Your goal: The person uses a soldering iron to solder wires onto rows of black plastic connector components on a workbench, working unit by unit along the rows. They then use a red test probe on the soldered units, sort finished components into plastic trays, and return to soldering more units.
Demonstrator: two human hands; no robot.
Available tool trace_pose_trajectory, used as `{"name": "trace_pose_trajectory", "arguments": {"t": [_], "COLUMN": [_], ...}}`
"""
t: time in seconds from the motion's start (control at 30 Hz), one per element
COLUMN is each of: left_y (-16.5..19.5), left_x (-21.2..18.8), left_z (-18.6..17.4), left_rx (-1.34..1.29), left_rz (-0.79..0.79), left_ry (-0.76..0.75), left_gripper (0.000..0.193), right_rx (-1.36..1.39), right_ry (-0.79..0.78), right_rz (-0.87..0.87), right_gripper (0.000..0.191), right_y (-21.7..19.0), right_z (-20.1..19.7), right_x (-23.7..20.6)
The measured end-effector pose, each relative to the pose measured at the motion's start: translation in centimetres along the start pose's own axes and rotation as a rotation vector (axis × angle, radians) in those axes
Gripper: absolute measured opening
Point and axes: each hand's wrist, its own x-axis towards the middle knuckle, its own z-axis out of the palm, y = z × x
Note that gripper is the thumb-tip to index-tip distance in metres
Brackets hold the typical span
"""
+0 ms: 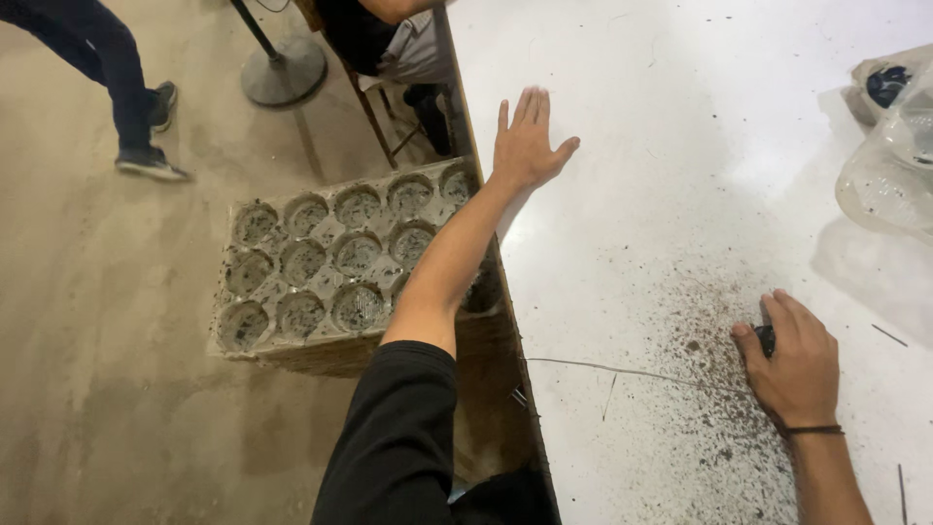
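From where I watch, the white table (pixel 700 146) fills everything ahead of and between the hands, and the step in hand looks like clearing the dark soil scatter (pixel 709 389) that lies just left of and under the right hand. To do it well I would sweep in short, flat strokes toward the table edge, keeping the palm low so the grains gather rather than spread, and mind the thin wire (pixel 622 371) lying between the two arms so it does not drag soil with it.

Down to the left of the left forearm, off the table edge, sits the grey seedling tray (pixel 321 272), its round cells filled with soil; that arm crosses above its near corner.

The left hand (pixel 525 141) is stretched far forward, fingers spread and flat, palm down at the table edge, grasping nothing. The right hand (pixel 795 360) sits close in, curled over a small dark object (pixel 766 337) that peeks out beside the thumb; I cannot tell what it is. Crumpled clear plastic bags (pixel 889 165) lie well beyond the right hand.
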Motion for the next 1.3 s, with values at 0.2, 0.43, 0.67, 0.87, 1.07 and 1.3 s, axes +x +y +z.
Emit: {"name": "trace_pose_trajectory", "arguments": {"t": [0.2, 0.43, 0.67, 0.87, 1.07, 1.3], "left_y": [0.7, 1.4, 8.5, 17.6, 20.9, 17.1], "left_x": [-0.1, 0.3, -0.1, -1.0, -0.1, 15.5], "left_z": [0.1, 0.3, 1.8, 4.7, 8.3, 10.8], "left_rx": [-0.053, -0.267, -0.243, -0.334, -0.536, -0.219], "left_rz": [0.065, 0.110, 0.321, 0.701, 0.993, 0.485], "left_ry": [0.060, 0.181, -0.233, -0.394, -0.492, -0.125], "left_gripper": [0.114, 0.132, 0.123, 0.134, 0.130, 0.079], "right_rx": [0.085, 0.180, 0.159, 0.199, 0.248, 0.193], "right_ry": [-0.041, -0.166, -0.220, -0.220, -0.131, -0.085], "right_rz": [0.032, 0.189, 0.322, 0.215, 0.116, 0.071], "right_gripper": [0.082, 0.128, 0.154, 0.146, 0.123, 0.124], "right_y": [-0.8, -1.2, -3.8, -1.7, 1.5, 4.0], "right_z": [-1.6, -3.1, -2.8, -3.5, -2.5, 0.5], "right_x": [0.7, 2.2, 6.7, 9.3, 8.0, 7.7]}}
